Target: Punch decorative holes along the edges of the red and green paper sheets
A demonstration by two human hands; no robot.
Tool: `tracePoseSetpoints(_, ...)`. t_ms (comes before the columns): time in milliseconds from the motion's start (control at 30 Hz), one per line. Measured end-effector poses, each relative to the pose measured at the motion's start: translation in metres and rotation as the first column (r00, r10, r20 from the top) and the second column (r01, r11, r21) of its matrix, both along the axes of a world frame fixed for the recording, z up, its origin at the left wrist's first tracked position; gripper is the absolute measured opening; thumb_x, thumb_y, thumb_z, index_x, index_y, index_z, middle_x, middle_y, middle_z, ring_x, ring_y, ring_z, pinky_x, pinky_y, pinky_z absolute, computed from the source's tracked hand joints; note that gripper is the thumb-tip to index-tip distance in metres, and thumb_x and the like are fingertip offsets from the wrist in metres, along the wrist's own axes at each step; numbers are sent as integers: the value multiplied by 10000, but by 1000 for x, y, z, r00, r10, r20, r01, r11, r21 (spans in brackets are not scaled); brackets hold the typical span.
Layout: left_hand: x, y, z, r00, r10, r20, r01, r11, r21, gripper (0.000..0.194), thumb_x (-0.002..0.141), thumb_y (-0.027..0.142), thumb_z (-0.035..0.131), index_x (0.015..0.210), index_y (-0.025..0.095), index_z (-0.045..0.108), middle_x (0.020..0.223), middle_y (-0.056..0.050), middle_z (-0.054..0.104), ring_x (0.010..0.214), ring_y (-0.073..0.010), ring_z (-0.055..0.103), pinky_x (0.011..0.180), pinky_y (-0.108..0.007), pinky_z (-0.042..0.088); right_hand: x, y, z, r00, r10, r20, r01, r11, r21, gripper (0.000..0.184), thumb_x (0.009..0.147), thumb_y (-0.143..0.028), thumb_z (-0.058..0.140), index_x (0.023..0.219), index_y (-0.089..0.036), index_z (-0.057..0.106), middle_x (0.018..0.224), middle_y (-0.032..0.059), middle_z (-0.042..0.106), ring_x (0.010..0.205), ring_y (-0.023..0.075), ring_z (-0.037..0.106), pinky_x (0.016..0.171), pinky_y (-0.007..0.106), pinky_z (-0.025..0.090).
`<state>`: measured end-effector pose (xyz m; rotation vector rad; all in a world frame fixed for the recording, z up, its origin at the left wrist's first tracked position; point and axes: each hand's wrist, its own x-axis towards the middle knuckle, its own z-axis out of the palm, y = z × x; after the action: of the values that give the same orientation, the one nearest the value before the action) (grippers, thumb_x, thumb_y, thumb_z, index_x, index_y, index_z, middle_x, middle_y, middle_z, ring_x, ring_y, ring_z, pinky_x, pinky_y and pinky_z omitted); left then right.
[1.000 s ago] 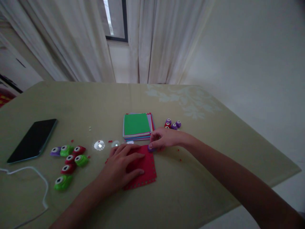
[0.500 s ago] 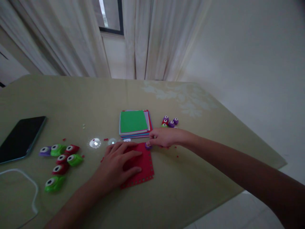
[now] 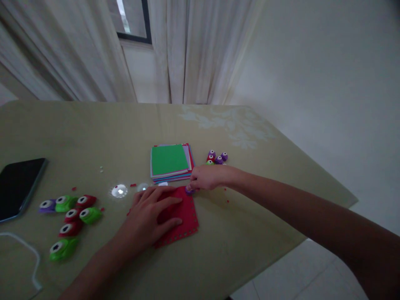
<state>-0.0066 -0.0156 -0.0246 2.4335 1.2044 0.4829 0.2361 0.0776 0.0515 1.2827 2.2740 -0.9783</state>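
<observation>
Whole scene sits farther left in view than a second ago, the tablet [image 3: 19, 186] now cut by the edge; left hand [image 3: 152, 211] and right hand [image 3: 208, 176] keep their places at the red card [image 3: 188, 209].

Surface [image 3: 250, 227]: pale, extending well beyond both hands. Left hand: palm down, fingers spread on the card. Right hand: fingers curled, thumb on the purple piece [image 3: 189, 192]; whether the fingers close around it cannot be told. Tablet: dark screen up, well left of the left hand. Card stack [image 3: 168, 160]: green on top, just beyond both hands. Red card: partly under the left hand, near and right margins perforated. Large eye-topped pieces [image 3: 71, 228], red, green and purple: grouped left of the left hand. Small eye-topped pieces [image 3: 219, 160]: clustered just beyond the right hand, partly hidden by it. Purple piece: at the red card's far right corner. Red scraps [image 3: 228, 201]: scattered, some nearer than the right wrist.
</observation>
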Motion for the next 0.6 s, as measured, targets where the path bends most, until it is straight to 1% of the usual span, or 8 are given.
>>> tracePoseSetpoints(100,0,0,0,1000,-5,6,5,1000,9,366,935,503,762,1290,411,761,1500,-27,642,1324,-374,566,1100,-588,408,5,3,0,998,-65,-9,64,996,-62,478,976,-459,700,596,-192,591,522,-26,510,516,136,456,538,299,292)
tracePoseSetpoints(200,0,1,-1,1000,-10,1,10,1000,9,372,933,507,765,1294,414,757,1500,-27,641,1325,-373,565,1093,-589,411,17,2,1,983,-179,-35,177,983,-53,536,918,-602,743,613,-192,580,518,-45,469,508,121,424,529,291,270)
tracePoseSetpoints(267,0,1,-2,1000,-8,-7,8,1000,10,369,935,508,765,1291,414,756,1502,-28,640,1329,-374,562,1089,-595,407,26,-4,1,958,-252,-135,253,967,-10,529,904,-625,750,651,-182,614,549,-52,452,535,116,409,536,281,269)
tracePoseSetpoints(333,0,0,-2,1000,-5,-7,6,1000,13,387,941,511,758,1313,403,742,1510,-35,635,1333,-372,561,1092,-597,401,34,-12,0,900,-298,-319,309,951,-14,457,897,-596,773,772,-165,685,628,-46,514,591,120,450,557,261,303)
tracePoseSetpoints(400,0,0,-1,1000,-7,3,7,1000,16,454,950,515,747,1383,386,699,1529,-49,620,1344,-365,559,1109,-593,395,40,-24,-4,834,-282,-474,311,950,-18,402,847,-527,853,989,-166,751,762,-23,620,671,134,526,601,245,364)
tracePoseSetpoints(467,0,-1,0,1000,0,13,0,1000,13,534,949,523,744,1449,360,650,1543,-65,608,1354,-363,555,1129,-587,393,42,-36,-11,811,-227,-540,299,953,48,435,802,-427,917,1141,-199,769,933,10,682,746,147,568,664,248,420)
tracePoseSetpoints(533,0,-1,1,1000,9,15,-9,1000,7,579,940,532,749,1472,336,631,1543,-79,607,1358,-367,553,1141,-584,399,42,-47,-21,807,-154,-569,291,944,157,376,833,-328,905,1176,-230,784,1113,50,692,866,173,610,767,277,472)
tracePoseSetpoints(600,-1,-1,2,1000,13,17,-13,1000,5,591,933,535,754,1470,319,634,1540,-89,607,1362,-369,550,1151,-581,406,40,-56,-30,791,-107,-602,302,924,233,261,919,-258,824,1175,-223,786,1166,74,691,1006,210,639,882,319,497)
